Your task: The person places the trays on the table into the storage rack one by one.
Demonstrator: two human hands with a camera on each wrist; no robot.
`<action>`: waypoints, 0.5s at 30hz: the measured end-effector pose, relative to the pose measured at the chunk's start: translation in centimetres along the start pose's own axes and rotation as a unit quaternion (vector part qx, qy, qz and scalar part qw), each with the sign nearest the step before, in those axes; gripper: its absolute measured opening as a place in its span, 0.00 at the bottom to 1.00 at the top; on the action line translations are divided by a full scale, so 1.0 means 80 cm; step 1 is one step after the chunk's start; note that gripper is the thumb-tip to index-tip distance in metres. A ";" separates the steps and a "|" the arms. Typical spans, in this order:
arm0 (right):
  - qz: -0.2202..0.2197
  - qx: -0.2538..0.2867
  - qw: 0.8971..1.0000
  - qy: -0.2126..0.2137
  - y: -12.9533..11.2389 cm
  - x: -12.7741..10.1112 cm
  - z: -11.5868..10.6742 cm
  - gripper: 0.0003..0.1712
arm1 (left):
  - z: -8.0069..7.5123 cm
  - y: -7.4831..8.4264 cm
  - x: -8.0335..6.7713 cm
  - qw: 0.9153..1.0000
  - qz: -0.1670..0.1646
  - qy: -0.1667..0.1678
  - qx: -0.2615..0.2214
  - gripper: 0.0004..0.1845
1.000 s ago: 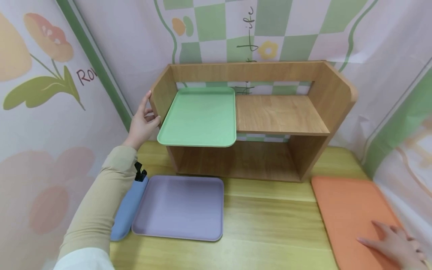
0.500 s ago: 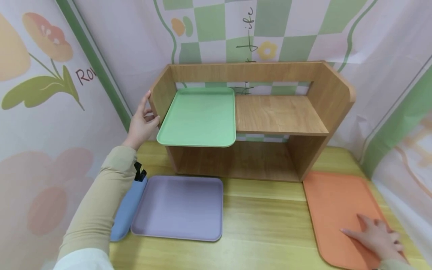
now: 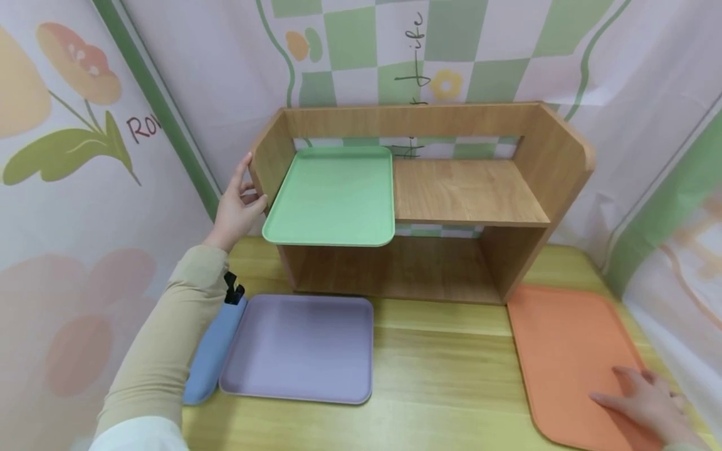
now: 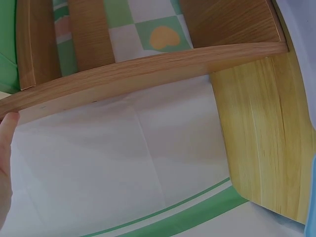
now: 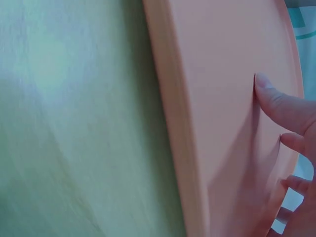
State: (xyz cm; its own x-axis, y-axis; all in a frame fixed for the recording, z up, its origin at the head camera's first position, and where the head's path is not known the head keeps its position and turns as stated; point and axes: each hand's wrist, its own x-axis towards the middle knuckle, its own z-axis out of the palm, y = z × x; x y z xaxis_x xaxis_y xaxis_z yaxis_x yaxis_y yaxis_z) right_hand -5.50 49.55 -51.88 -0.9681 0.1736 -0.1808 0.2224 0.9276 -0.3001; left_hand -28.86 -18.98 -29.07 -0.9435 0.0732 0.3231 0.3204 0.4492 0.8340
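Observation:
On the left, my left hand [image 3: 234, 210] touches the left side panel of a two-tier wooden shelf [image 3: 462, 188]. Its fingertip [image 4: 11, 117] rests at the panel's edge in the left wrist view. A light green tray [image 3: 333, 197] lies on the shelf's upper board, on the left half, its front edge jutting out. At the lower right, my right hand [image 3: 648, 401] is over an orange tray [image 3: 570, 357] lying on the table. In the right wrist view its thumb [image 5: 276, 101] is spread over the tray's surface, with the other fingers along the far edge.
A purple tray [image 3: 299, 347] lies on the wooden table [image 3: 445, 376] in front of the shelf. Left of it, a blue object [image 3: 211, 357] with a black clip-like part is partly behind my left arm. Patterned cloth [image 3: 406, 62] hangs behind and at both sides.
The orange tray has slid left and slightly back toward the shelf's right foot under my right hand. Since then that hand has shifted a little right over it. My left hand stays put.

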 end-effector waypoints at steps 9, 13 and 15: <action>0.029 -0.019 0.999 -0.010 0.004 0.005 -0.007 0.54 | 0.000 0.000 0.001 1.000 -0.006 0.002 0.000 0.44; 0.019 -0.029 0.999 -0.008 0.008 0.008 -0.010 0.55 | 0.001 0.000 0.001 1.000 -0.001 0.000 0.000 0.44; 0.009 -0.028 1.000 0.004 0.011 0.008 -0.010 0.55 | 0.002 0.000 0.002 1.000 0.002 -0.002 0.000 0.44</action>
State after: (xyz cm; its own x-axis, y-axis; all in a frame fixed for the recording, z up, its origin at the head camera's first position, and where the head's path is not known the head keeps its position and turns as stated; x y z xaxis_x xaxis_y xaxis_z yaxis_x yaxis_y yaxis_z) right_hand -5.99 50.73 -51.51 -0.9649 0.1923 -0.1786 0.2328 0.9414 -0.2440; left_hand -29.00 -18.85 -29.09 -0.9428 0.0779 0.3241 0.3234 0.4489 0.8330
